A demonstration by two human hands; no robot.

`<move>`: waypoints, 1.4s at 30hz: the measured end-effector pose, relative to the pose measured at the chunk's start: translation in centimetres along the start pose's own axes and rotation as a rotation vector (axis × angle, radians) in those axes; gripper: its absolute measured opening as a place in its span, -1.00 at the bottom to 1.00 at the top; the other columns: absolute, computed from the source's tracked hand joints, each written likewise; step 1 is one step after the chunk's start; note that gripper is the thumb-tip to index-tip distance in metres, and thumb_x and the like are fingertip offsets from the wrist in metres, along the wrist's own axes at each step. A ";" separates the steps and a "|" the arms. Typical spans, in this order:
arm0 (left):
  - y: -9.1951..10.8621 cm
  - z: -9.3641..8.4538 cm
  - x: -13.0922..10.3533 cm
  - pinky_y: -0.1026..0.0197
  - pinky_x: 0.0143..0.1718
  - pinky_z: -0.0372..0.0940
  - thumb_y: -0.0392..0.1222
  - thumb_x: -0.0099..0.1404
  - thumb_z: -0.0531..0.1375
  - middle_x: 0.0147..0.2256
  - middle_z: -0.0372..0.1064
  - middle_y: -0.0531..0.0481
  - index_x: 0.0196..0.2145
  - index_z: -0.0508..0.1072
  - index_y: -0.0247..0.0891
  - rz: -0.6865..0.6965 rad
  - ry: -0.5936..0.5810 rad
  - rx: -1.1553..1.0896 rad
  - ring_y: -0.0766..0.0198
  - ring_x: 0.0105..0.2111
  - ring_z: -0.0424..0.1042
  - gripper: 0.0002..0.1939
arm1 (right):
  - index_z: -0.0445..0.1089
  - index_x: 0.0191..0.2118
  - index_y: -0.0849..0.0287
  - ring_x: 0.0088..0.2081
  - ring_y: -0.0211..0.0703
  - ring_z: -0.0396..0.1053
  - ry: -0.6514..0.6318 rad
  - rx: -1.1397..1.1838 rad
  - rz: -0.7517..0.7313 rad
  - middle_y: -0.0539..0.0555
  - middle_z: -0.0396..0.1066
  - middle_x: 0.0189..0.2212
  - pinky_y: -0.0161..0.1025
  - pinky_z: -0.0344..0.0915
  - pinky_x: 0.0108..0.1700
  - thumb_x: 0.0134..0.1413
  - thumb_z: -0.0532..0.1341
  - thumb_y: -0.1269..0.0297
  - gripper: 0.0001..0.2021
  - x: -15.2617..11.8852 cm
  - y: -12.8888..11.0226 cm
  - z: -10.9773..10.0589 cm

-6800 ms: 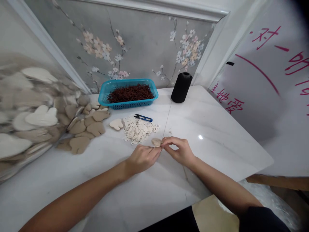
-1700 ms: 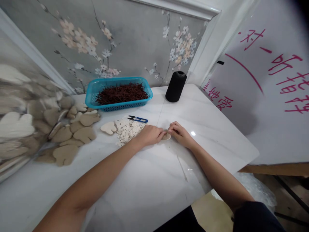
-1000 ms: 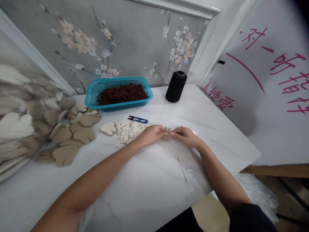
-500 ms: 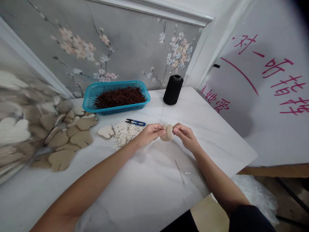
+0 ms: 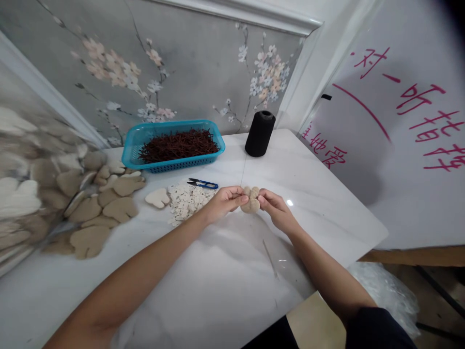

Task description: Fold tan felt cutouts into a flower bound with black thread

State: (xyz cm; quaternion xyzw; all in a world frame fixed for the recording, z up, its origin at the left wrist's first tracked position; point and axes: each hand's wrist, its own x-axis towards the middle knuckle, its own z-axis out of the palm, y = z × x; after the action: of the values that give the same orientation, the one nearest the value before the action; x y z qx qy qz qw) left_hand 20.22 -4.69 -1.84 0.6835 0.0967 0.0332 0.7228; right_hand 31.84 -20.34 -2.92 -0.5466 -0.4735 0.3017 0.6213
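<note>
Between my two hands, a small beige fuzzy fabric paw-shaped piece is held just above the white table. My left hand pinches its left edge with thumb and fingers. On the opposite edge, my right hand is closed in a similar pinch. Fingertips cover part of the piece on both sides. A thin dark thread runs from the black thread cone down toward my left fingers; where it ends is hidden. Blue thread snips lie left of the piece, beyond my left hand.
A blue basket of dark brown strands stands by the wall. Beige and white paw pieces spill from a clear bag at left. White scraps lie near a single paw piece. A whiteboard stands right.
My right fingertips have shifted slightly left and now press closer onto the fabric piece. The piece has turned a little. My left hand stays nearly in place.
</note>
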 end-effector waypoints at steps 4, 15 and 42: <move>-0.1 0.1 0.0 0.43 -0.62 -0.19 0.13 0.12 0.20 -0.62 -0.01 0.18 -0.35 0.32 -0.38 0.011 -0.009 -0.039 0.59 -0.65 -0.08 -0.55 | 0.28 -0.36 0.17 -0.37 -0.25 0.13 0.071 -0.083 -0.098 0.03 0.18 -0.42 -0.26 0.12 -0.29 0.24 0.09 0.18 -0.80 0.1 0.0 0.4; -0.1 1.9 -0.2 0.40 -0.63 -0.25 0.13 0.14 0.18 -0.60 -0.12 0.17 -0.48 0.20 -0.35 -0.073 -0.033 -0.291 0.61 -0.65 -0.18 -0.56 | 0.32 -0.39 0.14 -0.20 -0.13 0.20 0.310 -0.267 -0.330 0.11 0.18 -0.33 -0.15 0.22 -0.17 0.21 0.11 0.25 -0.83 -0.6 -0.6 1.9; 0.8 -0.3 0.0 0.37 -0.57 -0.16 0.15 0.15 0.15 -0.68 -0.11 0.15 -0.63 0.10 -0.34 0.003 0.068 0.163 0.56 -0.63 -0.09 -0.48 | 0.19 -0.39 0.18 -0.44 -0.27 0.12 0.216 -0.103 -0.211 0.06 0.20 -0.40 -0.25 0.12 -0.37 0.25 0.05 0.15 -0.76 0.1 0.4 0.7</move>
State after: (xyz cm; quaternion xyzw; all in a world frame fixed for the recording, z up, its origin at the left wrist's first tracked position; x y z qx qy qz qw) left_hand 20.23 -4.38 -1.08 0.7387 0.1226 0.0493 0.6609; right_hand 31.32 -19.91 -3.32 -0.5543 -0.4736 0.1498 0.6678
